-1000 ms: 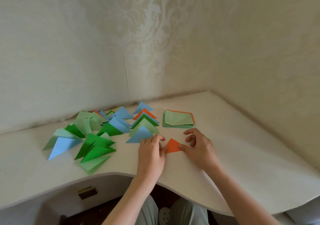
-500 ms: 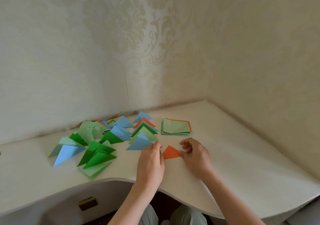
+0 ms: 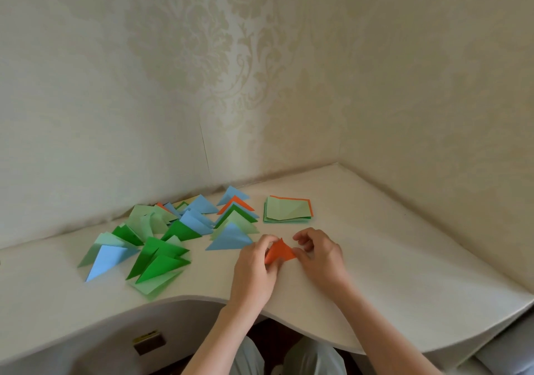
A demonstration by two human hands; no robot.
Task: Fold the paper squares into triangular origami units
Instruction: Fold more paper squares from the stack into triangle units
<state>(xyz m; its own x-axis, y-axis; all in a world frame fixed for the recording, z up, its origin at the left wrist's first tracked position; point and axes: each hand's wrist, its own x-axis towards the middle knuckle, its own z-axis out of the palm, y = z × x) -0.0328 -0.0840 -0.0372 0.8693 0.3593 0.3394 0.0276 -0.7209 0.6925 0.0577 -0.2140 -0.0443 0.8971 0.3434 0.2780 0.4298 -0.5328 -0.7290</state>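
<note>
An orange paper triangle lies folded on the white table between my hands. My left hand pinches its left corner with curled fingers. My right hand holds its right corner, fingers curled above it. Behind them rests a small stack of unfolded paper squares, light green on top with an orange sheet showing at the edge. Several folded triangular units in blue, dark green, light green and orange are spread to the left.
The table sits in a corner, with wallpapered walls behind and to the right. Its curved front edge runs just below my wrists. My knees show under the table.
The orange triangle has been lifted and tilted between my fingers; earlier it lay flat. Both hands stay close together. The camera has tipped slightly.
</note>
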